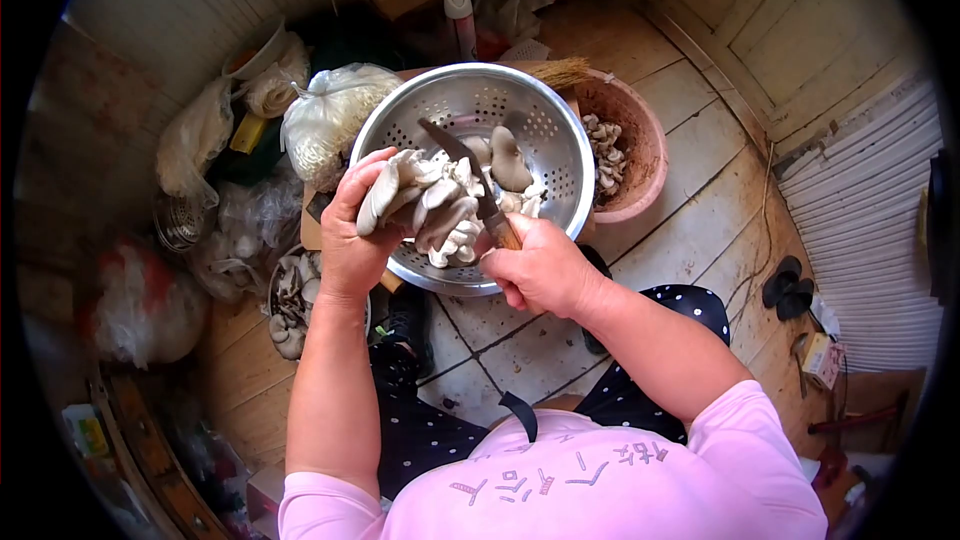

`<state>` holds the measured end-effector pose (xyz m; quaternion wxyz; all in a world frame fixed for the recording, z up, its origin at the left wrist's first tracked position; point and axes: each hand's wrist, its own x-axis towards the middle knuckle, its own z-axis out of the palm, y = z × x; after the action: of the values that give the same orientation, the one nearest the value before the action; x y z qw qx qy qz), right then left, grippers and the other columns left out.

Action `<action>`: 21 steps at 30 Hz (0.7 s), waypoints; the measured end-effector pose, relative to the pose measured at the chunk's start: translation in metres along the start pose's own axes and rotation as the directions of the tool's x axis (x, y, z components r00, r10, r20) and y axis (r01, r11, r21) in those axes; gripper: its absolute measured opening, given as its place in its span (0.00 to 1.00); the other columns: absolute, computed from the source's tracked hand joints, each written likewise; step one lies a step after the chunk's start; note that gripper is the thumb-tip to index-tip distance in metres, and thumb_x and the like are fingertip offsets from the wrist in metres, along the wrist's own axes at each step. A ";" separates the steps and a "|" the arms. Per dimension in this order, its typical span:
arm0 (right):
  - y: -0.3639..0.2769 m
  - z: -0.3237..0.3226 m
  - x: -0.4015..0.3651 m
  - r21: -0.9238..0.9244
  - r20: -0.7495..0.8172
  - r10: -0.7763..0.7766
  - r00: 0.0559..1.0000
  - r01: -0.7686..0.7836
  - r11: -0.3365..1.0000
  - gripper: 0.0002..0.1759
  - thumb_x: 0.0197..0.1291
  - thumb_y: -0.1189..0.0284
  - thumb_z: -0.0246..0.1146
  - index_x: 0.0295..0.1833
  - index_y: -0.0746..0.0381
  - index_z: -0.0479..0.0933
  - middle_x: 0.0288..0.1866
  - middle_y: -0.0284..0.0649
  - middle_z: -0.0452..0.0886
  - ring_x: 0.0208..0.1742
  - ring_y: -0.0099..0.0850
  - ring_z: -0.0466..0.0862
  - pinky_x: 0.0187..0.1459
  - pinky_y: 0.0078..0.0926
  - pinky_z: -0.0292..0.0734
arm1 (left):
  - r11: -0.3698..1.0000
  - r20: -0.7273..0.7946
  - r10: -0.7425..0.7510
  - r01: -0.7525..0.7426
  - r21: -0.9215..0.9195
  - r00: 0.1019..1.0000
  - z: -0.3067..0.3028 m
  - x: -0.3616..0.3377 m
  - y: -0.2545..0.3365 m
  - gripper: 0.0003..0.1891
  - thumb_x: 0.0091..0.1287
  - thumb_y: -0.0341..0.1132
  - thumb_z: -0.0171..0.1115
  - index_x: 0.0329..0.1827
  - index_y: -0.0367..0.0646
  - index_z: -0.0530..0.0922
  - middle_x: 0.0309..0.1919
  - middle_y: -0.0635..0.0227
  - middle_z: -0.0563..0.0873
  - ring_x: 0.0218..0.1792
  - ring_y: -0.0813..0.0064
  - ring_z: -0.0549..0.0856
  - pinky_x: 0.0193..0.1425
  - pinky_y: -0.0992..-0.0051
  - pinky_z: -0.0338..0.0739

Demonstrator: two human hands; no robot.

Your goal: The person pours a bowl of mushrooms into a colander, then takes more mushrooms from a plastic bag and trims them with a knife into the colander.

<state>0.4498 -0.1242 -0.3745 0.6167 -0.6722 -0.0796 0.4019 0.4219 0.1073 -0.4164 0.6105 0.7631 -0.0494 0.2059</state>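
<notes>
My left hand is closed round a cluster of grey oyster mushrooms, held above a metal colander. In my right hand is a knife with a wooden handle, gripped in a fist. Its dark blade points up and to the left, lying against the right side of the cluster. Loose oyster mushroom pieces rest inside the colander beneath. The cluster's underside and the fingertips of my left hand are partly hidden.
A pink basin with mushroom pieces stands right of the colander. Left of it are a bag of pale mushrooms and a container of oyster mushrooms. A spray can stands behind. Dark slippers lie right.
</notes>
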 end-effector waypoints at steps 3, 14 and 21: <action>0.007 -0.002 0.008 0.182 -0.082 -0.012 0.997 0.027 0.983 0.10 0.60 0.74 0.60 0.46 0.64 0.72 0.23 0.32 0.73 0.16 0.21 0.72 0.19 0.19 0.69 | 0.992 -0.081 -0.127 0.124 -0.038 0.989 0.002 -0.001 0.002 0.33 0.43 0.12 0.70 0.57 0.43 0.79 0.58 0.63 0.82 0.58 0.71 0.81 0.64 0.70 0.76; 0.019 0.000 0.010 -0.004 -0.113 -0.181 0.977 0.181 0.983 0.11 0.59 0.73 0.62 0.46 0.64 0.73 0.27 0.31 0.75 0.18 0.19 0.73 0.21 0.18 0.70 | 0.599 -0.048 -0.644 0.464 -0.653 0.763 -0.006 0.005 -0.002 0.17 0.57 0.24 0.61 0.51 0.35 0.78 0.36 0.64 0.86 0.29 0.72 0.86 0.30 0.74 0.81; 0.019 -0.002 0.009 -0.270 -0.127 -0.295 0.947 0.253 0.929 0.12 0.58 0.70 0.62 0.46 0.64 0.75 0.28 0.34 0.79 0.20 0.19 0.76 0.24 0.20 0.73 | 0.537 0.072 -0.617 0.486 -0.690 0.784 -0.008 0.005 -0.007 0.23 0.59 0.28 0.62 0.60 0.35 0.75 0.50 0.61 0.85 0.50 0.64 0.85 0.57 0.62 0.79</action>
<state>0.4497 -0.1245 -0.3958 0.5814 -0.7579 -0.1715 0.2411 0.4270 0.1173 -0.4199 0.8789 0.4407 0.1786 0.0375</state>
